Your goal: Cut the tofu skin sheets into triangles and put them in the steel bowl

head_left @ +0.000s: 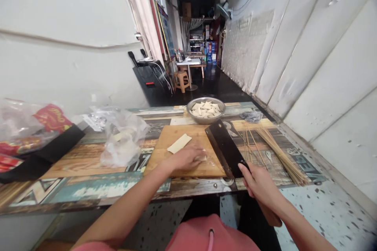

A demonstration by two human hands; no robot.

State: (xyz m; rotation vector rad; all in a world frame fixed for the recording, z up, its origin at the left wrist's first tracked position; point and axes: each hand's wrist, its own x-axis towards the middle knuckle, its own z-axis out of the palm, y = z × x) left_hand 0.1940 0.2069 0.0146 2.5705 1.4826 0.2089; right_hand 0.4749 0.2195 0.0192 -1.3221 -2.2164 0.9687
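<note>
My right hand [257, 182] is wrapped around the handle of a black cleaver [223, 145]. Its broad blade slants over the right edge of a wooden cutting board [160, 153]. On the board my left hand [188, 157] rests with fingers bent over a small pale tofu piece [201, 158], partly covered by them. Just beyond that hand lies a flat, cream-coloured tofu slab [179, 143]. Small crumbs dot the board by the fingertips. Behind the board stands a metal bowl [206, 120] heaped with cut tofu pieces [206, 109], many of them triangular.
Thin wooden skewers [281, 157] lie on the table's right side, near a crumpled grey plastic bag [251, 116]. To the left sits a translucent plastic bag [122, 141] with pale contents. Red packets [51, 117] and a black strip [50, 153] occupy the far left.
</note>
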